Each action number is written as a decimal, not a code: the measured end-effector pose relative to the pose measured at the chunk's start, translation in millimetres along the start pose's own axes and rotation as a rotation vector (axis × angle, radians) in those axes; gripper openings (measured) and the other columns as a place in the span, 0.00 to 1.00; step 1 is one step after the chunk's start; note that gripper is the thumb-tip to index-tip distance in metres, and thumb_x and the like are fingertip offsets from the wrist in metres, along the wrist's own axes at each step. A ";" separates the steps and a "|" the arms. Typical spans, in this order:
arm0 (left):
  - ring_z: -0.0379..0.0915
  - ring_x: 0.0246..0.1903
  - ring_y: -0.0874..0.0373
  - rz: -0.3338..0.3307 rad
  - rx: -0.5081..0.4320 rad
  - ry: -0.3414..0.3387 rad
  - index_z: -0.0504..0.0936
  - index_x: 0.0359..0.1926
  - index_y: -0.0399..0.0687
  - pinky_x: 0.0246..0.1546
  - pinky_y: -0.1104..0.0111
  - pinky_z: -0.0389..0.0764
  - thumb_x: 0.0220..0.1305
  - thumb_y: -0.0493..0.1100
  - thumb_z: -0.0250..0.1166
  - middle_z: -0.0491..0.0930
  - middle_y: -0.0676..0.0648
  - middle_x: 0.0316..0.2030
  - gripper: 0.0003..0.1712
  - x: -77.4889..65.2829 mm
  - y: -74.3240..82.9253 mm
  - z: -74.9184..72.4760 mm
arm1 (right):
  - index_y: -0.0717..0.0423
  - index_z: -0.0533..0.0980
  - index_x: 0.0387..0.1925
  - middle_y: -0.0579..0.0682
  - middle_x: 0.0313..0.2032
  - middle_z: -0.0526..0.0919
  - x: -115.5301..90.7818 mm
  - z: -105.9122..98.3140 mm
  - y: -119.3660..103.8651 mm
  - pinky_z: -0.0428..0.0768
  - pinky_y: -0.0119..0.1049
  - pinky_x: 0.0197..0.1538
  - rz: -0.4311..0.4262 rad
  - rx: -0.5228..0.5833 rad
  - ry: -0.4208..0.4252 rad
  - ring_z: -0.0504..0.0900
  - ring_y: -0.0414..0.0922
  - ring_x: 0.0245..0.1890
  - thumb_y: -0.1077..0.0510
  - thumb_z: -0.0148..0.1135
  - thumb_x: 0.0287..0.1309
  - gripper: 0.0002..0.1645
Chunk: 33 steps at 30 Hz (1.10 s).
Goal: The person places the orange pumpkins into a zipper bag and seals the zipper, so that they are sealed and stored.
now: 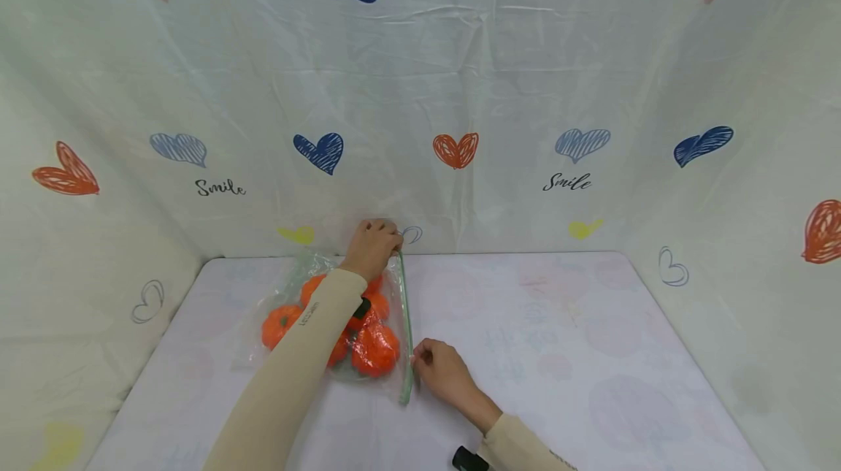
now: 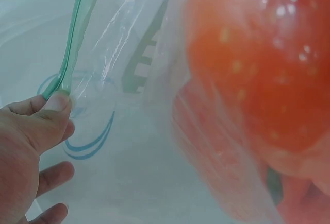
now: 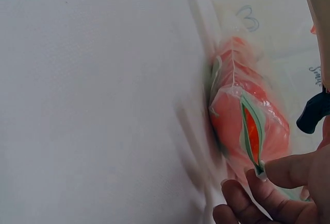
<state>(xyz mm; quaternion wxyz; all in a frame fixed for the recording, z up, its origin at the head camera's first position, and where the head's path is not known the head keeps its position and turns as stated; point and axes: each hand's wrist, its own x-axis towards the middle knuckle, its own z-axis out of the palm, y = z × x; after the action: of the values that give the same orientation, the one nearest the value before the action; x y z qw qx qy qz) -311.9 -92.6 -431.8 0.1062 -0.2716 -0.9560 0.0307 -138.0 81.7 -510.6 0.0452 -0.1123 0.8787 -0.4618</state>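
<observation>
A clear zip bag lies toward the far left of the table, with several small orange pumpkins inside. Its green zip strip runs along the right side. My left hand reaches over the bag and pinches the strip's far end. In the left wrist view, thumb and forefinger hold that green strip, the other fingers spread apart. At the near end, my right hand pinches a small white piece on the strip. The right wrist view shows the bag's mouth parted, orange showing through.
The white table reaches back to a pale curtain printed with hearts and "Smile". Dark wrist cameras sit at both sleeves. The left forearm crosses over part of the bag.
</observation>
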 end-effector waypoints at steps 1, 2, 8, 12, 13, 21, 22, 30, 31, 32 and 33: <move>0.76 0.59 0.46 -0.003 -0.003 -0.003 0.90 0.43 0.52 0.65 0.51 0.75 0.71 0.43 0.70 0.86 0.48 0.52 0.03 -0.2 0.0 -0.2 | 0.61 0.80 0.32 0.46 0.27 0.78 -1.0 0.2 0.1 0.72 0.30 0.30 -0.003 0.000 -0.001 0.70 0.36 0.26 0.65 0.65 0.64 0.04; 0.76 0.59 0.46 -0.004 -0.002 -0.004 0.90 0.43 0.52 0.65 0.51 0.75 0.71 0.43 0.70 0.86 0.48 0.51 0.03 -0.5 -0.1 -0.3 | 0.61 0.80 0.32 0.46 0.27 0.79 -2.0 0.3 0.2 0.72 0.30 0.30 -0.006 0.000 -0.001 0.70 0.36 0.27 0.65 0.65 0.64 0.04; 0.76 0.58 0.46 -0.009 -0.012 0.007 0.89 0.43 0.52 0.64 0.51 0.75 0.71 0.42 0.71 0.85 0.48 0.50 0.03 -2.0 -1.3 0.1 | 0.61 0.80 0.32 0.46 0.28 0.80 -7.4 1.7 1.2 0.73 0.31 0.31 -0.007 -0.002 -0.011 0.71 0.36 0.28 0.64 0.66 0.65 0.05; 0.76 0.56 0.46 -0.016 -0.017 0.027 0.89 0.42 0.52 0.63 0.51 0.75 0.69 0.41 0.72 0.85 0.48 0.47 0.03 -2.8 -2.3 0.3 | 0.60 0.80 0.33 0.47 0.28 0.81 -10.9 2.0 1.7 0.74 0.31 0.32 -0.009 -0.002 -0.016 0.72 0.36 0.28 0.64 0.66 0.65 0.04; 0.76 0.56 0.46 -0.018 -0.021 0.028 0.89 0.42 0.52 0.63 0.51 0.75 0.69 0.40 0.72 0.85 0.48 0.47 0.03 -2.9 -2.5 0.2 | 0.60 0.80 0.32 0.47 0.28 0.81 -11.8 2.0 1.7 0.74 0.31 0.32 -0.010 -0.001 -0.016 0.72 0.36 0.28 0.64 0.66 0.64 0.04; 0.75 0.55 0.46 -0.034 -0.019 0.014 0.89 0.42 0.51 0.63 0.51 0.74 0.71 0.39 0.71 0.84 0.47 0.46 0.02 -2.2 -4.6 0.0 | 0.57 0.80 0.32 0.44 0.28 0.80 -20.1 3.5 2.7 0.73 0.30 0.30 0.009 0.005 -0.028 0.70 0.34 0.27 0.63 0.67 0.64 0.05; 0.75 0.55 0.46 -0.038 -0.021 0.010 0.89 0.42 0.51 0.63 0.51 0.74 0.71 0.39 0.71 0.84 0.47 0.46 0.03 -2.3 -4.9 -0.3 | 0.57 0.80 0.31 0.43 0.27 0.80 -21.4 3.7 2.8 0.72 0.30 0.31 0.010 0.004 -0.030 0.70 0.34 0.27 0.63 0.68 0.64 0.05; 0.75 0.54 0.46 -0.065 -0.014 0.011 0.89 0.45 0.52 0.60 0.52 0.75 0.71 0.40 0.70 0.84 0.48 0.47 0.05 -3.4 -6.5 -2.8 | 0.56 0.80 0.31 0.42 0.28 0.80 -32.5 4.0 5.5 0.73 0.30 0.31 -0.017 -0.009 -0.037 0.70 0.32 0.27 0.62 0.69 0.64 0.05; 0.75 0.54 0.46 -0.067 -0.014 0.013 0.89 0.45 0.52 0.60 0.52 0.75 0.72 0.40 0.70 0.85 0.48 0.47 0.05 -3.7 -6.6 -2.9 | 0.56 0.80 0.31 0.42 0.29 0.80 -33.3 3.8 5.5 0.73 0.30 0.31 -0.019 -0.012 -0.035 0.70 0.32 0.27 0.62 0.69 0.64 0.05; 0.75 0.55 0.46 -0.070 -0.015 0.014 0.89 0.45 0.51 0.60 0.51 0.75 0.72 0.40 0.70 0.85 0.47 0.47 0.05 -4.1 -6.6 -3.0 | 0.56 0.80 0.31 0.42 0.29 0.81 -34.0 3.5 5.3 0.73 0.30 0.31 -0.021 -0.014 -0.033 0.70 0.32 0.27 0.62 0.69 0.64 0.05; 0.75 0.55 0.46 -0.072 -0.015 0.016 0.89 0.45 0.51 0.61 0.51 0.75 0.72 0.40 0.70 0.85 0.47 0.47 0.05 -4.5 -6.5 -3.3 | 0.56 0.81 0.32 0.43 0.29 0.81 -34.7 3.4 5.3 0.73 0.30 0.31 -0.022 -0.017 -0.033 0.70 0.32 0.27 0.62 0.69 0.64 0.05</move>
<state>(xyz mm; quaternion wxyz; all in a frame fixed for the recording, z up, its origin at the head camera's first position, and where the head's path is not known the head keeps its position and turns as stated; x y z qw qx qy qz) -310.8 -100.5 -428.6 0.1131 -0.2378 -0.9645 0.0175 -104.5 90.2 -517.8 0.0535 -0.1297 0.8805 -0.4528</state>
